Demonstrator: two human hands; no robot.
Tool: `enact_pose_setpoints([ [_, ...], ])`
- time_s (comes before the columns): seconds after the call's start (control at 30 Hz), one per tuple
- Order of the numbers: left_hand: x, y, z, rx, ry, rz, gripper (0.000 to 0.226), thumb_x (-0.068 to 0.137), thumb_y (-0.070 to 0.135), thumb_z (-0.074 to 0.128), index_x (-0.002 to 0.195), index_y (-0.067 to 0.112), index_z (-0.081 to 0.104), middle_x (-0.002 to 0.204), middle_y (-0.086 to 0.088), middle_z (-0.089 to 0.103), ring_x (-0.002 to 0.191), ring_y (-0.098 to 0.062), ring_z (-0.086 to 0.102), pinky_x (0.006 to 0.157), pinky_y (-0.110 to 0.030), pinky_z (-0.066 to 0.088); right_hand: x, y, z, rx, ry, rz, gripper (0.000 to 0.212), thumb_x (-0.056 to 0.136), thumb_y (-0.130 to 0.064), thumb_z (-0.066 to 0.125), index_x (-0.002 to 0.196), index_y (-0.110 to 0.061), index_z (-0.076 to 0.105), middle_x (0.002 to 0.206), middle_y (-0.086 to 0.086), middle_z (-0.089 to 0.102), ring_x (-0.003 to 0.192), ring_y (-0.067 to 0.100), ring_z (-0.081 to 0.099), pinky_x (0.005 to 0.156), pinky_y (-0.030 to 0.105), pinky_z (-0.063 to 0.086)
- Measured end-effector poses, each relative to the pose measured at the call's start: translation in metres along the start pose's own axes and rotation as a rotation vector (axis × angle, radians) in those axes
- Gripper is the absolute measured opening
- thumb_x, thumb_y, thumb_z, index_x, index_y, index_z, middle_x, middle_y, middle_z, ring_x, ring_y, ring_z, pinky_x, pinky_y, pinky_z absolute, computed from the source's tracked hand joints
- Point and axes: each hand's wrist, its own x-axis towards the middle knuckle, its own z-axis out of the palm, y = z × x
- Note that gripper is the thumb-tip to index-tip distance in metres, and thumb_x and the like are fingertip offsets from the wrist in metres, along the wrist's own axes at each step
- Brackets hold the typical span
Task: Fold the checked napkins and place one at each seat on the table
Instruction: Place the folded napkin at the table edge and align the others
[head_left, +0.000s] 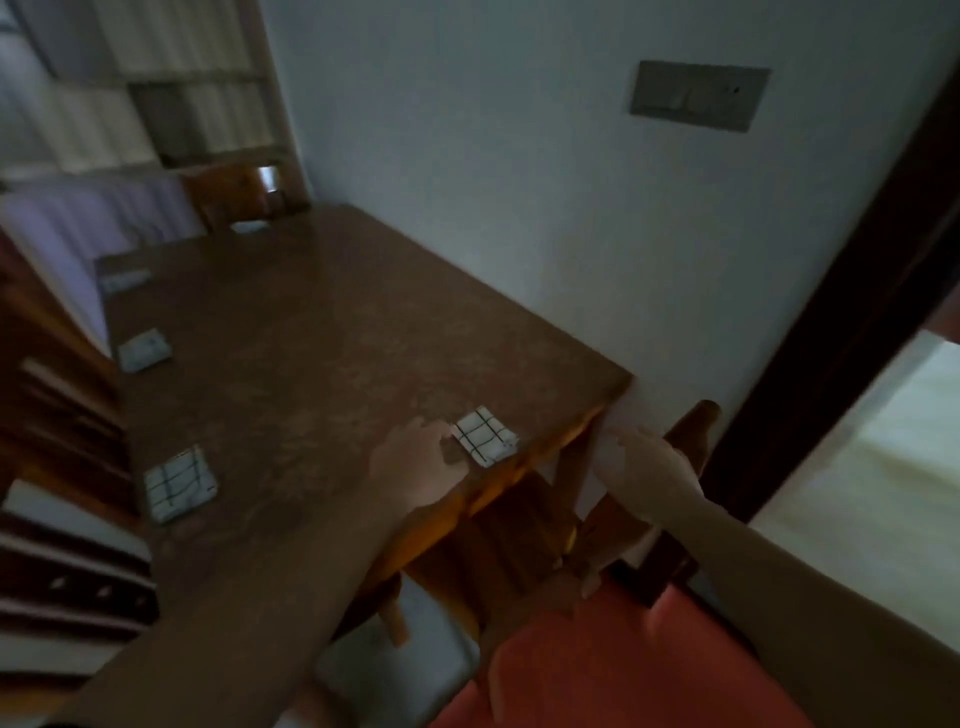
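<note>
Wooden table (322, 332), folded checked napkin (485, 435) beside left hand (421, 467)

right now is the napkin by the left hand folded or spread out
Folded. The napkin lies as a small compact square with layered edges near the table edge, its checks unbroken. The left hand touches its side, fingers open.

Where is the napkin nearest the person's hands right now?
The napkin lies at the table's near right corner, by the edge, just beyond the left hand.
</note>
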Motion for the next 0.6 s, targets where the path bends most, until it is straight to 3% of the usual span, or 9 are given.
enact_pose_setpoints([
  [0.13,0.012,0.015,0.012,-0.041,0.1,-0.123,0.047,0.078,0.06,0.052,0.116,0.032,0.056,0.115,0.003,0.055,0.103,-0.019,0.053,0.086,-0.039,0.048,0.053,0.007,0.006,-0.008,-0.085,-0.124,0.053,0.091,-0.045,0.05,0.139,-0.022,0.041,0.132,0.003,0.053,0.118,0.023,0.054,0.099,0.042,0.045],
  [0.23,0.032,0.023,0.031,-0.068,0.148,-0.173,0.059,0.068,0.082,0.042,0.096,0.034,0.06,0.103,0.006,0.06,0.088,-0.017,0.054,0.081,-0.039,0.051,0.091,0.01,0.018,-0.029,-0.14,-0.18,0.053,0.092,-0.044,0.052,0.139,-0.02,0.043,0.133,0.004,0.051,0.119,0.023,0.053,0.101,0.042,0.044],
  [0.37,0.07,0.021,0.061,-0.223,0.128,-0.303,0.038,0.075,0.056,0.057,0.1,0.029,0.062,0.107,0.003,0.06,0.1,-0.023,0.059,0.086,-0.043,0.053,0.14,0.025,0.046,-0.019,-0.268,-0.188,0.056,0.092,-0.046,0.052,0.142,-0.021,0.041,0.137,0.003,0.048,0.123,0.023,0.049,0.104,0.041,0.042],
  [0.43,0.082,0.022,0.076,-0.275,0.101,-0.31,0.031,0.077,0.055,0.059,0.091,0.028,0.062,0.099,0.002,0.063,0.098,-0.024,0.062,0.085,-0.043,0.054,0.159,0.032,0.06,-0.015,-0.327,-0.189,0.057,0.092,-0.046,0.053,0.142,-0.022,0.041,0.138,0.002,0.048,0.124,0.023,0.049,0.104,0.04,0.041],
  [0.5,0.09,0.025,0.088,-0.328,0.062,-0.322,0.031,0.083,0.051,0.057,0.094,0.023,0.063,0.101,0.0,0.065,0.098,-0.024,0.062,0.089,-0.042,0.052,0.175,0.035,0.073,-0.009,-0.361,-0.195,0.054,0.092,-0.044,0.054,0.14,-0.021,0.044,0.136,0.002,0.05,0.119,0.022,0.052,0.099,0.036,0.044],
  [0.6,0.099,0.025,0.105,-0.369,0.037,-0.414,0.024,0.087,0.045,0.057,0.075,0.024,0.057,0.083,0.002,0.061,0.087,-0.024,0.065,0.079,-0.037,0.055,0.198,0.034,0.098,-0.01,-0.449,-0.236,0.046,0.093,-0.041,0.054,0.131,-0.016,0.051,0.126,0.003,0.057,0.112,0.021,0.055,0.095,0.037,0.048],
])
